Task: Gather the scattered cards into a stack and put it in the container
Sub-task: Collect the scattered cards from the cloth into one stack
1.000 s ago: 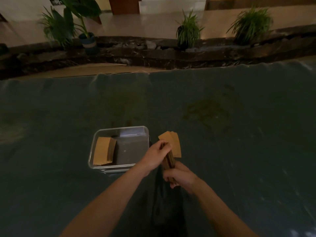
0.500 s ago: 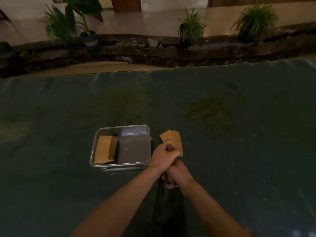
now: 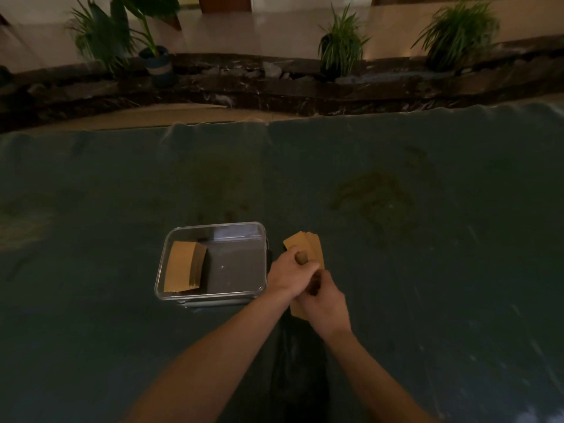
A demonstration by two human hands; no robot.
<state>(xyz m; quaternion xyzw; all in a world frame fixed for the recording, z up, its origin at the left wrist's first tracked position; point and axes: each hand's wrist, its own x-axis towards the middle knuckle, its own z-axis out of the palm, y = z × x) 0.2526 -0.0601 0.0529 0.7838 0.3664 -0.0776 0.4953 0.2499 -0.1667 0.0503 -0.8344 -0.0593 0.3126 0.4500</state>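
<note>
Cards (image 3: 305, 248) partly gathered: one stack (image 3: 183, 267) already lying inside the clear container (image 3: 213, 228), left side. Second bundle gripped between left hand (image 3: 288, 274) and right hand (image 3: 325, 303), just beside the container, above the bench (image 3: 427, 270). Probably being squared; dim light. Left: placing this bundle inside.
</note>
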